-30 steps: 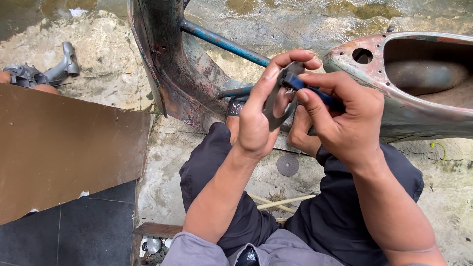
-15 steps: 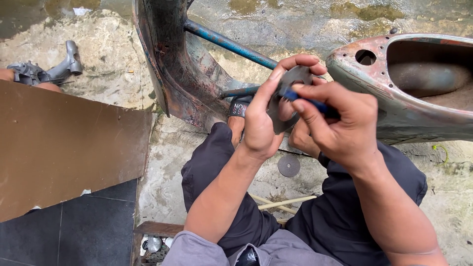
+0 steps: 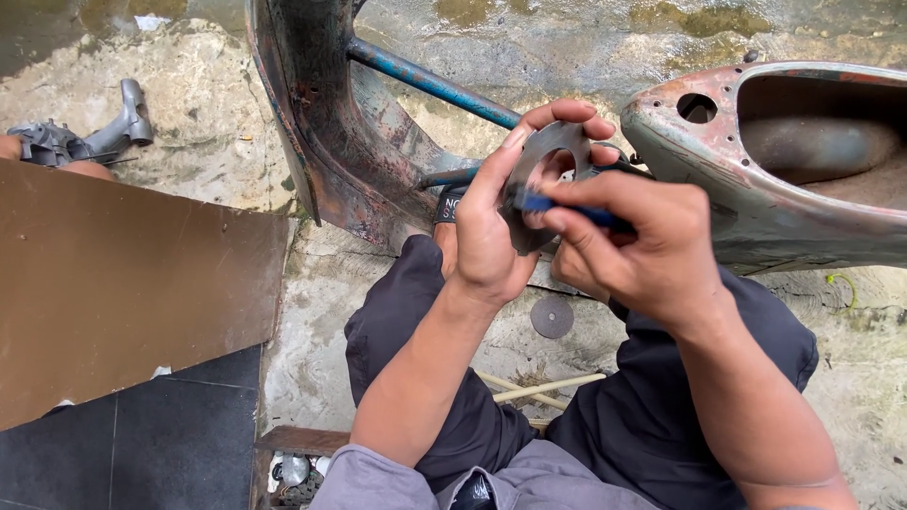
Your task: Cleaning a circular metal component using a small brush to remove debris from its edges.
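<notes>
We see our left hand point(image 3: 491, 227) raised in front of the rusted scooter frame point(image 3: 350, 142), fingers curled closed around the rim of a grey metal ring plate point(image 3: 543, 156), held upright between thumb and fingertips. Our right hand point(image 3: 633, 246) crosses in from the right, fist tight on a blue-handled tool point(image 3: 557, 206) whose tip meets the plate. A small round disc point(image 3: 552, 317) lies on the concrete below.

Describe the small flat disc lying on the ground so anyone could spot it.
Start at the rusty scooter frame across the top, then drop below the person's two hands to the wet concrete between the knees. The disc lies flat there, above the pale sticks: small, round, dark grey, unlike the larger ring plate held above.
</notes>
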